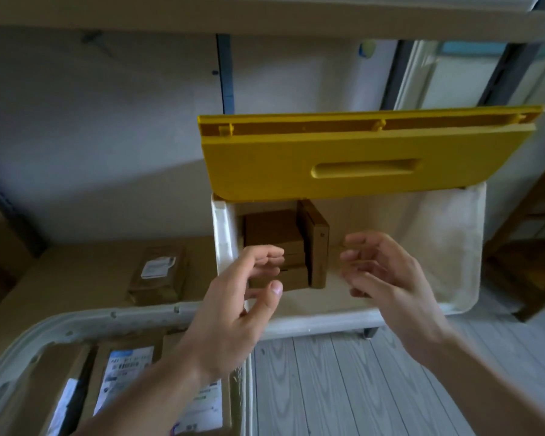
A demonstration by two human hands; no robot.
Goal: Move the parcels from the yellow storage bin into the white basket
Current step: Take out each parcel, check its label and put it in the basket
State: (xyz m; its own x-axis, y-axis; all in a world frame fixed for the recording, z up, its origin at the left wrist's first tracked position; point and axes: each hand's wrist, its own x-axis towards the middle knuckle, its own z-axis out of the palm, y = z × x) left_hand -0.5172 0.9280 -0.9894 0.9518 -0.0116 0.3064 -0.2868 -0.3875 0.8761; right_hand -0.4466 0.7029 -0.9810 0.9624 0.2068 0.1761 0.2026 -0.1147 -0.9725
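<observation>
Reaching toward the middle of the frame, you are holding both hands in front of the storage bin [453, 247] — its yellow lid [359, 158] is standing raised across the upper right. Your left hand [243, 297] is hovering with fingers loosely curved and thumb out, gripping nothing; whether its fingertips are touching the brown parcels [274, 247] behind them is not clear. Your right hand [381, 272] is sitting just right of centre, fingers relaxed and spread, also carrying nothing. The parcels are lying in the left part of the bin's pale interior, with one slimmer box [317, 247] standing on edge against the right side of the stack. In the lower left of the frame the white basket [76, 325] is already holding labelled parcels [126, 372]. Another wrapped package [158, 272] is resting on the cardboard surface [60, 294] at the left — just beyond the basket's rim.
</observation>
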